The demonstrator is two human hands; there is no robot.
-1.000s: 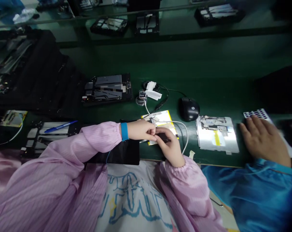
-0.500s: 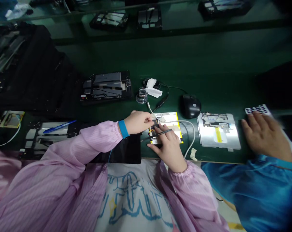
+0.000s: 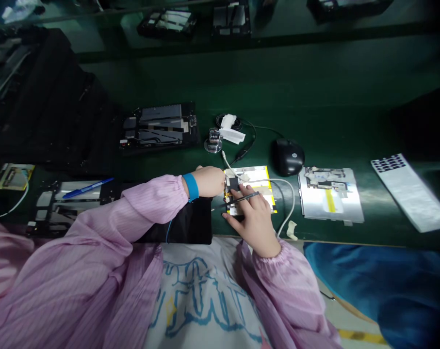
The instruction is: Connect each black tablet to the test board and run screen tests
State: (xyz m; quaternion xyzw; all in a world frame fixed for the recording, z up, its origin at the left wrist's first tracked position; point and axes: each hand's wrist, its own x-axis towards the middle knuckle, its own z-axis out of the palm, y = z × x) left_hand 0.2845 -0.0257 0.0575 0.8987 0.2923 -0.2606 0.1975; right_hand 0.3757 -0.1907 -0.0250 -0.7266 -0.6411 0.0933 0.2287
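Note:
My right hand [image 3: 254, 220] rests on a circuit board [image 3: 231, 195] joined to a silver battery pack with yellow edges [image 3: 261, 174]. Between its fingers lies a slim dark tool that looks like tweezers [image 3: 249, 196], pointing left. At the board's left edge, my left hand [image 3: 207, 181] is closed with knuckles up; its fingertips and anything in them are hidden. A blue band [image 3: 191, 187] circles the left wrist. Across the battery runs a white cable [image 3: 289, 194]. A black screen panel [image 3: 194, 223] lies under my left forearm.
Right of the battery are a black mouse [image 3: 288, 157], a silver metal plate [image 3: 331, 196] and a white sheet of dark stickers [image 3: 411, 194]. Behind stand a small metal counter [image 3: 214, 140] and an opened tablet [image 3: 159, 127]. A blue pen [image 3: 88, 188] lies left. A co-worker's blue sleeve [image 3: 380, 276] shows right.
My left hand has turned over, its fingers curling out of view beside the board. My right hand stays nearly still. The co-worker's hand has left the sticker sheet.

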